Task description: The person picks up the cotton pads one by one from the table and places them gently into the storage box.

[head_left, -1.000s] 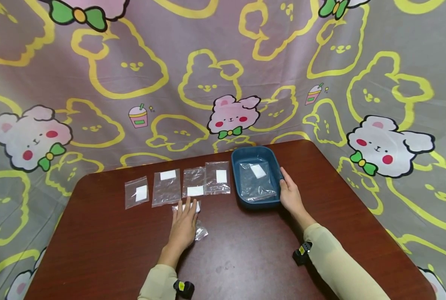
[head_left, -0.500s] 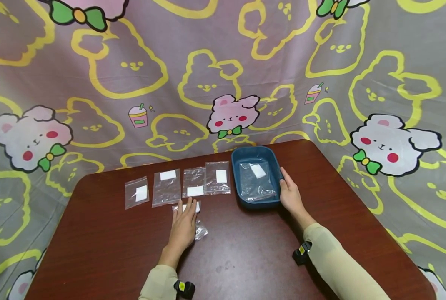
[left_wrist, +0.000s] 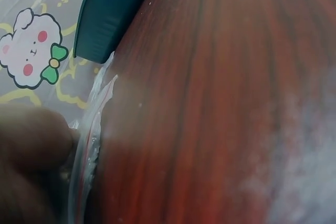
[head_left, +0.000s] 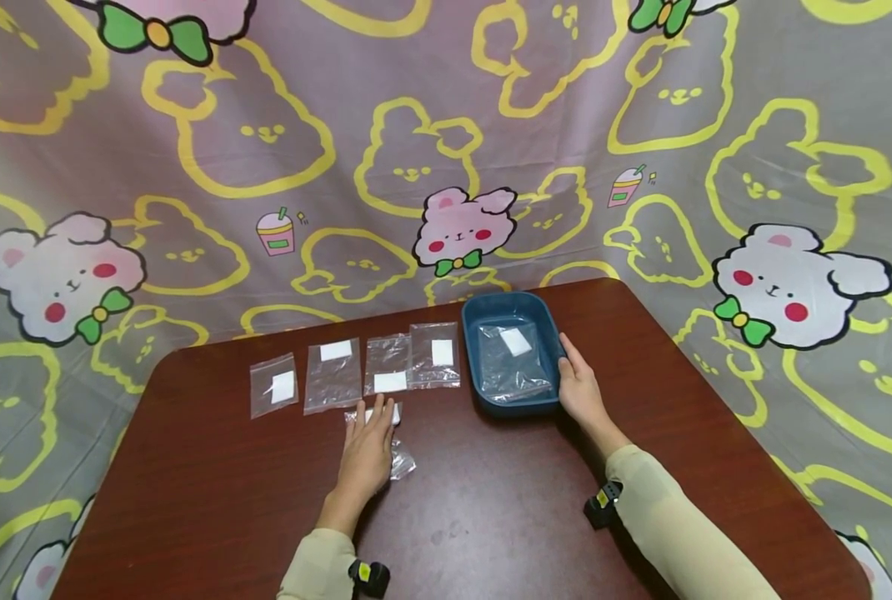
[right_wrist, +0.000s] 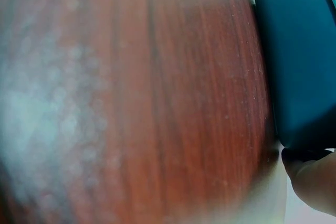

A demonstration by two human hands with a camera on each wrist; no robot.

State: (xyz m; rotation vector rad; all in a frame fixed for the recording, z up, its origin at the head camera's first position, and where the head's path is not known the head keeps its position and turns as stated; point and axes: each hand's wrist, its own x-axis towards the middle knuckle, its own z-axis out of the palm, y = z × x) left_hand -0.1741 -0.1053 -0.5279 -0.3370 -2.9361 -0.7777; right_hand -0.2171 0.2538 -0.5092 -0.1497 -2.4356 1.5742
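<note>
Spreading the left grip (head_left: 367,450), unclenched and straight-fingered, over a partly hidden zip-lock bag (head_left: 403,461) just left of lower centre in the frame, apparently pinning slick plastic against the table (head_left: 491,517). Showing the bag's red-lined zip edge (left_wrist: 90,150) at lower left of the left-wrist view. Touching the right outer wall of a blue plastic bin (head_left: 506,307), right of centre, with the right grip (head_left: 581,392), probably bracing against sliding; leaving its closure impossible to tell, hiding most fingers. Containing, within the bin, a clear bag (head_left: 502,367) with a white slip (head_left: 516,342), the raised walls presumably corralling loose plastic. Lining up, from centre left towards the bin, a first bag (head_left: 264,396), second bag (head_left: 333,379), third bag (head_left: 384,358) and fourth bag (head_left: 431,375), seemingly for displaying each white slip; spacing the first two apart, bringing the last two edge to edge. Bearing no readable writing on slips or bin. Decorating the curtain (head_left: 326,167) behind with cartoon rabbits and drink cups, printing beside the cups marks too small for reading.
</note>
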